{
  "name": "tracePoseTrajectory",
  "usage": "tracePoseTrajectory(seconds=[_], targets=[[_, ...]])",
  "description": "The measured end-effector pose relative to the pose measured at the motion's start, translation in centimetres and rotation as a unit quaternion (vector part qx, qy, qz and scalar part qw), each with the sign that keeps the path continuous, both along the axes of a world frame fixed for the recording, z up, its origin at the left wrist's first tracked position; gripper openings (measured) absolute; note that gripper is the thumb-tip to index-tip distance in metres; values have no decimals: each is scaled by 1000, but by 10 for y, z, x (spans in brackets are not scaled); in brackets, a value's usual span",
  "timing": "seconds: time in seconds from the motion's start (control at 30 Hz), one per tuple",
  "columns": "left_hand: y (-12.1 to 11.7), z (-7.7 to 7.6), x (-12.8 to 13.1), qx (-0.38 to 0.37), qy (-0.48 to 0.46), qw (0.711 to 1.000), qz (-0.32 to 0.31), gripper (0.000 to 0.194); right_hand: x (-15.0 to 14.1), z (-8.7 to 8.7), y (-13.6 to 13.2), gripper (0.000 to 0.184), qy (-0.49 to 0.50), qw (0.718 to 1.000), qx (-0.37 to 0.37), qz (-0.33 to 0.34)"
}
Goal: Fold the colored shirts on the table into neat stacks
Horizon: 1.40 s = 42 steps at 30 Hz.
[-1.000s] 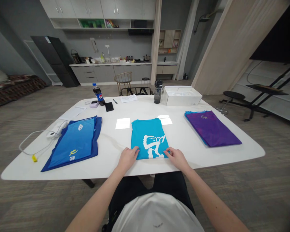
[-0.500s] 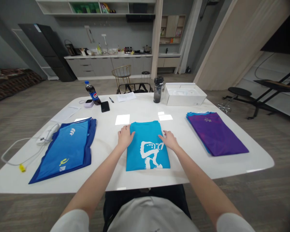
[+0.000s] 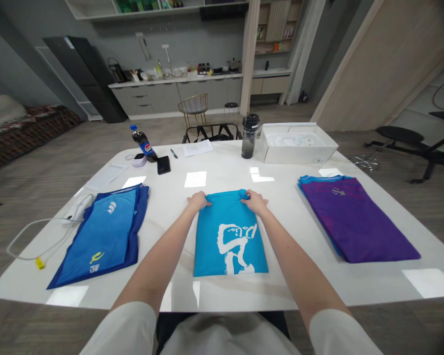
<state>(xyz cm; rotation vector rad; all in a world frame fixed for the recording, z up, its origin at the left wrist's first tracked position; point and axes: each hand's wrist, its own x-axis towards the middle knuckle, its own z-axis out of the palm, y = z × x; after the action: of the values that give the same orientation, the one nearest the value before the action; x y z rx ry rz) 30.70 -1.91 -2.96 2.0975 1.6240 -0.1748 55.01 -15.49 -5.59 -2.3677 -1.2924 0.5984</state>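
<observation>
A folded cyan T-shirt (image 3: 229,236) with a white print lies flat in the middle of the white table (image 3: 222,293). My left hand (image 3: 199,200) and my right hand (image 3: 254,201) rest at its far edge, about a hand's width apart, with the fingers gathering the fabric there. A folded blue jersey (image 3: 103,231) lies to the left of my left arm. A folded purple shirt (image 3: 355,222) with a cyan layer showing at its edge lies to the right of my right arm.
Along the table's far side stand a Pepsi bottle (image 3: 144,144), a black phone (image 3: 164,164), a paper sheet (image 3: 197,148), a dark water bottle (image 3: 248,136) and an open white box (image 3: 296,144). A white cable (image 3: 33,236) lies at the left edge.
Both hands have slid away from me along the cyan T-shirt, from its near edge to its far edge. The view has tilted upward, and the shirts have not shifted on the table.
</observation>
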Motion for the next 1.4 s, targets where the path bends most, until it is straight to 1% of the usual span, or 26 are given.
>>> tracePoseTrajectory(seconds=[0.13, 0.2, 0.23, 0.3, 0.37, 0.43, 0.5, 0.6, 0.67, 0.77, 0.83, 0.9, 1.0, 1.07, 1.13, 1.17, 1.2, 1.23, 1.27, 1.3, 1.33, 1.37, 1.4], targets=[[-16, 4, -3, 23, -48, 999, 6, 40, -5, -2, -7, 12, 5, 998, 55, 13], [-29, 8, -5, 38, -87, 995, -9, 35, -5, -4, -18, 11, 21, 996, 88, 1], [-35, 10, -5, 42, -124, 991, -18, 34, -4, -4, -25, 12, 37, 993, 109, -6], [-48, 16, -4, 36, -228, 972, -39, 35, -2, -3, -44, 15, 77, 983, 168, -15], [-62, 25, 1, 16, -324, 944, -64, 35, 2, 2, -69, 18, 114, 964, 238, -24], [-77, 36, 11, 16, -363, 927, -95, 32, 6, 10, -99, 22, 136, 945, 294, -40], [-92, 49, 24, 41, -367, 920, -135, 28, 10, 21, -132, 25, 144, 931, 330, -61], [-118, 71, 47, 71, -362, 905, -211, 24, 15, 37, -184, 24, 148, 914, 366, -88], [-136, 87, 63, 63, -367, 891, -259, 23, 18, 47, -220, 24, 151, 904, 384, -111], [-164, 113, 86, 16, -388, 868, -310, 25, 27, 64, -273, 23, 130, 889, 411, -156], [-183, 131, 103, -19, -421, 850, -316, 26, 37, 80, -305, 21, 99, 874, 437, -188], [-202, 150, 121, -58, -469, 829, -299, 27, 54, 102, -332, 19, 58, 855, 468, -217], [-227, 175, 154, -133, -544, 786, -260, 31, 95, 146, -359, 23, 3, 823, 513, -244], [-239, 187, 182, -175, -587, 752, -243, 33, 133, 180, -361, 27, -14, 809, 533, -247], [-242, 192, 216, -199, -625, 719, -232, 36, 177, 210, -349, 28, -50, 811, 532, -239], [-241, 191, 235, -207, -640, 705, -224, 38, 201, 222, -338, 28, -61, 823, 518, -225], [-237, 187, 255, -213, -651, 696, -214, 40, 225, 229, -324, 28, -68, 840, 498, -205], [-232, 180, 275, -217, -655, 695, -201, 41, 249, 231, -308, 28, -76, 860, 468, -186], [-224, 170, 295, -213, -653, 704, -182, 43, 270, 229, -291, 29, -93, 875, 438, -181], [-216, 157, 312, -207, -640, 722, -161, 45, 288, 220, -273, 31, -118, 888, 406, -182], [-207, 141, 326, -188, -614, 754, -137, 48, 302, 207, -257, 33, -142, 900, 367, -187], [-198, 123, 337, -157, -572, 798, -107, 55, 311, 190, -242, 36, -160, 914, 317, -197], [-190, 104, 342, -122, -512, 846, -78, 63, 315, 169, -229, 43, -174, 927, 253, -215]])
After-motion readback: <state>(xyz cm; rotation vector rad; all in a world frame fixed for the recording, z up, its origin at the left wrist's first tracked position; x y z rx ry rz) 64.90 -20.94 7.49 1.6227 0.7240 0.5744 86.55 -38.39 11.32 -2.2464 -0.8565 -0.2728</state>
